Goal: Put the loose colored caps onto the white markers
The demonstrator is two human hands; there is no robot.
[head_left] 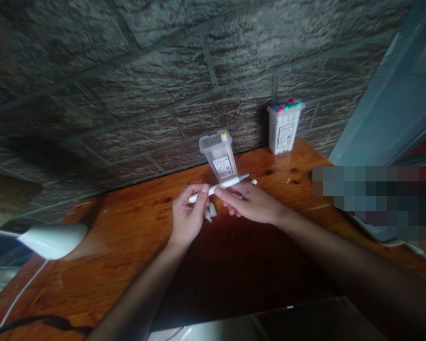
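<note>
At the bottom edge of the frame we see a pale device (216, 331) and, at lower left, a white lamp head (53, 240) with a dark cable (39, 323) trailing over the wooden table (102, 265). Just above centre, our left hand (187, 219) and right hand (250, 202) meet over the tabletop, both closed on one white marker (218, 185) held almost level: the left fingers wrap its yellow-tipped end, the right thumb and fingers pinch its middle, and the far end pokes out bare towards the upper right. Below the hands a few small white caps (210, 211) lie on the wood, and another (253, 182) sits just beyond the marker's tip. We judge that we are at the capping or uncapping step; the next move calls for a steady hold on the barrel with one hand while the other works an end. Farther back, by the brick wall (128, 85), stands a clear case (219, 155) holding what looks like a single yellow marker, and to its right a full case (285, 126) of coloured markers.
</note>
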